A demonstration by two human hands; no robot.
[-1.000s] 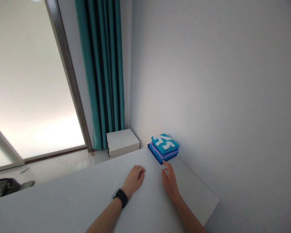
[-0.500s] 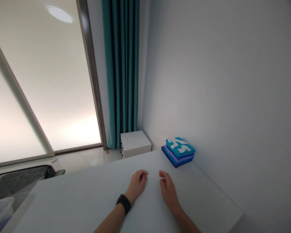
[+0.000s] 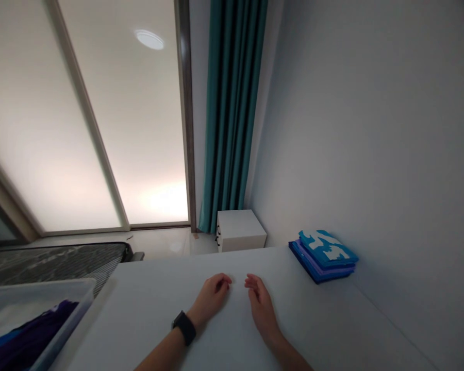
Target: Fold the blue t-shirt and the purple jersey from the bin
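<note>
Moved since earlier: the right hand (image 3: 261, 304) has drawn back from the stack of folded cloths (image 3: 325, 254) and now lies close to the left hand (image 3: 211, 296); the view has swung left, bringing a clear bin (image 3: 67, 293) into sight.
Left hand: palm down on the worktop (image 3: 139, 309), near its middle, with a black watch (image 3: 184, 327) at the wrist.
Left fingers (image 3: 222, 281): loosely curled together, gripping nothing.
Right hand: palm down just beside the left, the two fingertips near but apart.
Right fingers (image 3: 251, 281): loosely bent, tips on the worktop, holding nothing.
Stack of folded cloths: at the worktop's far right corner, against the wall (image 3: 371, 129), well apart from both hands; a teal and white patterned piece lies on top, with lilac and blue layers under it.
Worktop: white, plain and matt.
Clear bin: at the worktop's left edge, with dark purple cloth (image 3: 27, 340) inside.
Room: a teal curtain (image 3: 232, 113) hangs in the corner beside frosted glass panels (image 3: 131, 129), which reflect a round lamp (image 3: 149, 39).
Floor level: a small white cabinet (image 3: 239, 229) stands below the curtain on pale glossy floor (image 3: 166, 242).
Left of worktop: a dark mesh surface (image 3: 54, 260), too unclear to identify.
</note>
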